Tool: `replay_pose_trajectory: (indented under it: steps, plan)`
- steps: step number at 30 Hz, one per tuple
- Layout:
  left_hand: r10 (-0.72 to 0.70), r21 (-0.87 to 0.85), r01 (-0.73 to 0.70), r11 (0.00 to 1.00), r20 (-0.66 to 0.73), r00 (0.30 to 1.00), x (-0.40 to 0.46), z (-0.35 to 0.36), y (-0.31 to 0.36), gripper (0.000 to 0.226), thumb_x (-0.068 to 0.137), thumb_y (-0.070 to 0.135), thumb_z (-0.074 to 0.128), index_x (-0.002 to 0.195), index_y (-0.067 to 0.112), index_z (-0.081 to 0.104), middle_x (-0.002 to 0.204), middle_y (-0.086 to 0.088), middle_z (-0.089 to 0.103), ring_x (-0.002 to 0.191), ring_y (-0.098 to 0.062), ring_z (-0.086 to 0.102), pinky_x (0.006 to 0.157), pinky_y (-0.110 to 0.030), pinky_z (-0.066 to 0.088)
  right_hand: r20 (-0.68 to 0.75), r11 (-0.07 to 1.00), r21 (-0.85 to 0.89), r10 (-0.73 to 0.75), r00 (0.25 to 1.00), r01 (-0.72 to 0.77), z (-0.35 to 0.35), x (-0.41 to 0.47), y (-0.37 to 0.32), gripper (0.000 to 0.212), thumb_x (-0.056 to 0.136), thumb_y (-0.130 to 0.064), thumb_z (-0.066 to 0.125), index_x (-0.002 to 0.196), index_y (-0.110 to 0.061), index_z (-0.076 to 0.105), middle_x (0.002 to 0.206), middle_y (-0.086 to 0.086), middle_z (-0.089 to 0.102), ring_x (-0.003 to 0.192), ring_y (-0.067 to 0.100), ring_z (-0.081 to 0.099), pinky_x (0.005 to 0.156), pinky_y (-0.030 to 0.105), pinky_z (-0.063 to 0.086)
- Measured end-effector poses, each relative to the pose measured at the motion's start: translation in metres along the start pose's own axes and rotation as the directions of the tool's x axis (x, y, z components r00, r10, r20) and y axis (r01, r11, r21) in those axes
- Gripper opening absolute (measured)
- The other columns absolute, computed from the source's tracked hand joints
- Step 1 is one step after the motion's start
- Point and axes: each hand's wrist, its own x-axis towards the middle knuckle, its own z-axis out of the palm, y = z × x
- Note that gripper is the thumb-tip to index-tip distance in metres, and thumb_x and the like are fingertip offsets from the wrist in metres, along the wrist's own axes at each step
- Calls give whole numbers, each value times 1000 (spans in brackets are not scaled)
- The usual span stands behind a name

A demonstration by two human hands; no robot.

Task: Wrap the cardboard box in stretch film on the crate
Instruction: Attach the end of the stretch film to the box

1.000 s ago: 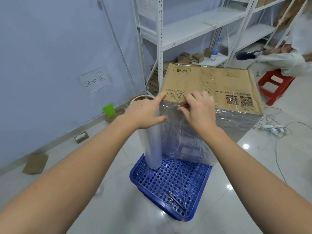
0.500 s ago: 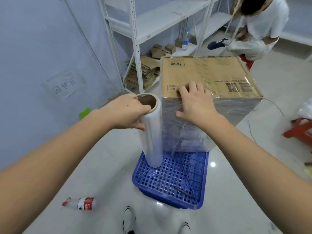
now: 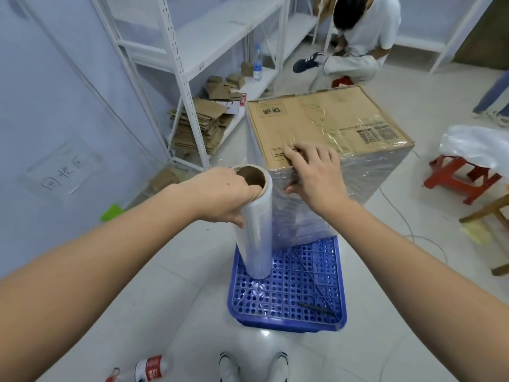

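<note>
A brown cardboard box stands on the far part of an upturned blue perforated crate. Clear stretch film covers the box's sides and creeps over its top edges. A roll of stretch film stands upright on the crate's near left corner, touching the box's near corner. My left hand grips the roll at its top, fingers curled round the cardboard core. My right hand presses flat on the box's near top edge, with the thumb down on the filmed side.
White metal shelving with flattened cartons stands at the back left. A person in white sits behind the box. Red stool with a plastic bag stands to the right. A bottle lies by my shoes on the floor. A dark pen-like object lies on the crate.
My view has swung round to the left of the box. My left hand moved from the box's corner to grip the top of the roll; my right hand stayed on the box edge.
</note>
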Motion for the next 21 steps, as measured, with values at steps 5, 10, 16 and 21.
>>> replay_pose_trajectory:
  steps: [5, 10, 16, 21]
  plan:
    - [-72, 50, 73, 996, -6, 997, -3, -11, 1, 52, 89, 65, 65, 98, 19, 42, 70, 9, 34, 72, -20, 47, 63, -34, 40, 10, 1000, 22, 12, 1000, -12, 1, -2, 0, 94, 59, -49, 86, 140, -23, 46, 137, 7, 47, 123, 32, 43, 106, 45, 25]
    - [-159, -8, 159, 987, 20, 987, 5, -20, 9, 53, 87, 63, 69, 99, 17, 45, 76, 8, 34, 79, -20, 47, 64, -36, 39, 8, 999, 32, 8, 1000, -8, 1, -2, 2, 93, 59, -49, 87, 139, -22, 47, 137, 8, 47, 123, 33, 42, 105, 46, 25]
    - [-320, -36, 321, 947, 12, 947, 8, -28, -9, 58, 80, 63, 77, 95, 17, 46, 91, 2, 55, 82, -24, 56, 67, -39, 49, -2, 998, 58, -2, 1000, 2, 4, 0, 4, 92, 59, -46, 87, 139, -22, 48, 136, 9, 48, 124, 33, 42, 105, 46, 26]
    - [-370, -37, 369, 929, -35, 928, 15, -28, -12, 56, 82, 62, 76, 93, 16, 47, 87, 1, 51, 79, -23, 51, 66, -38, 44, -21, 997, 71, -12, 1000, 14, 5, -2, 6, 92, 59, -45, 88, 138, -20, 49, 135, 10, 49, 124, 34, 42, 103, 48, 27]
